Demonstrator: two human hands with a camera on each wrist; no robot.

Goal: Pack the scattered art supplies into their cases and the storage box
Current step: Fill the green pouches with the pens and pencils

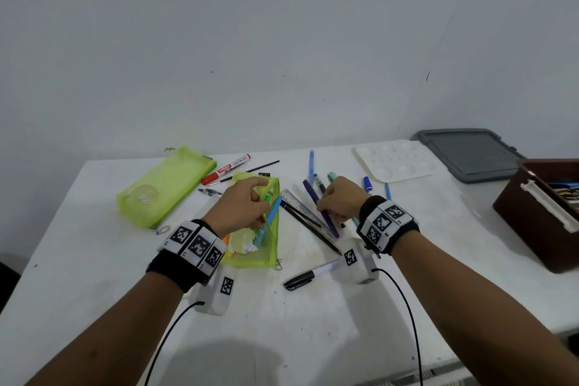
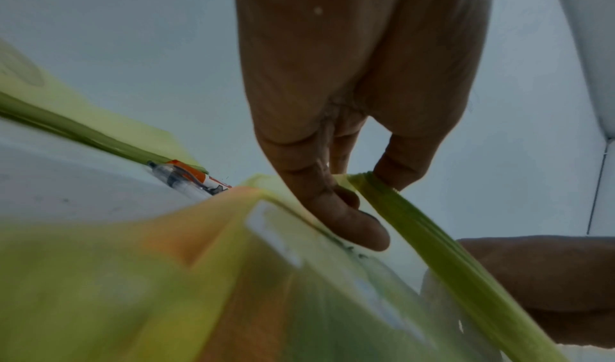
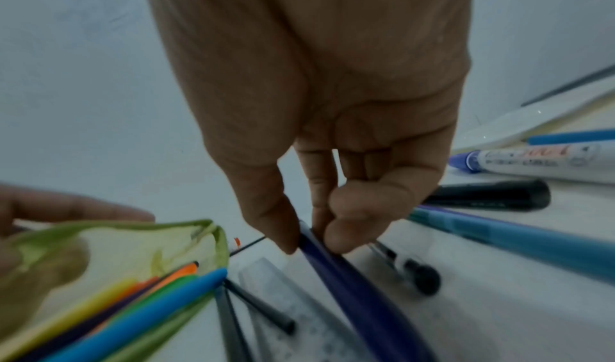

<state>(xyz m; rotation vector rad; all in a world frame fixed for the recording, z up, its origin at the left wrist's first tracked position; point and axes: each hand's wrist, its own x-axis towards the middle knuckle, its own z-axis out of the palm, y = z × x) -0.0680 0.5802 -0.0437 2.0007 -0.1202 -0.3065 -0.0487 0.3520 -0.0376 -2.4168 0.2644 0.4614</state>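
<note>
Left hand (image 1: 242, 205): your bent fingers pinch the open rim of the pouch (image 1: 263, 247) on the table (image 1: 94, 260).
Right hand (image 1: 341, 200): palm down, your fingertips grasp the purple pen (image 1: 319, 207), beside the pouch.

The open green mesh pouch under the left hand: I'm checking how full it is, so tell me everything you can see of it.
The open green mesh pouch is see-through lime mesh with a zip along one edge, lying on the white table. The left hand pinches its rim and holds the mouth open. Blue, green, orange, yellow and purple pens poke out of the mouth. A round pale item shows through the mesh.
</note>
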